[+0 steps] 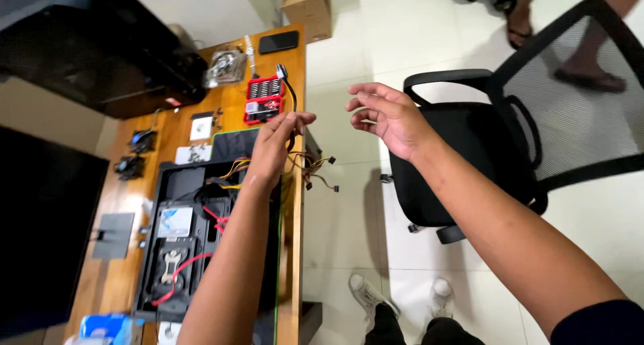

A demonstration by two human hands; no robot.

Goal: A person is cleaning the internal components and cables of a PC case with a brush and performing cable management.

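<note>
Your left hand (282,133) is pinched on a black cable (290,93) that runs up to a plug near the red kit (263,100), just above the open PC case (176,184) on the desk (221,60). Your right hand (389,117) hangs over the floor, well apart from the desk, fingers loosely curled and holding nothing.

The cable sits at the desk's right edge, with a bundle of yellow, black and red wires (315,167) spilling off that edge just below your left hand. Keep your grip on the sheath close to the plug, not on the thin wires, so nothing strains at a connector. Bring the right hand in to support the loose bundle; it looks likely to snag on the desk edge or drag the plugs.

Inside the case, red leads (201,241) cross the board, so lift clear of them. The small black fans (137,150) to the left and the phone (278,41) at the far end are out of the way. The chair (510,137) stands close on your right; mind your elbow.
</note>
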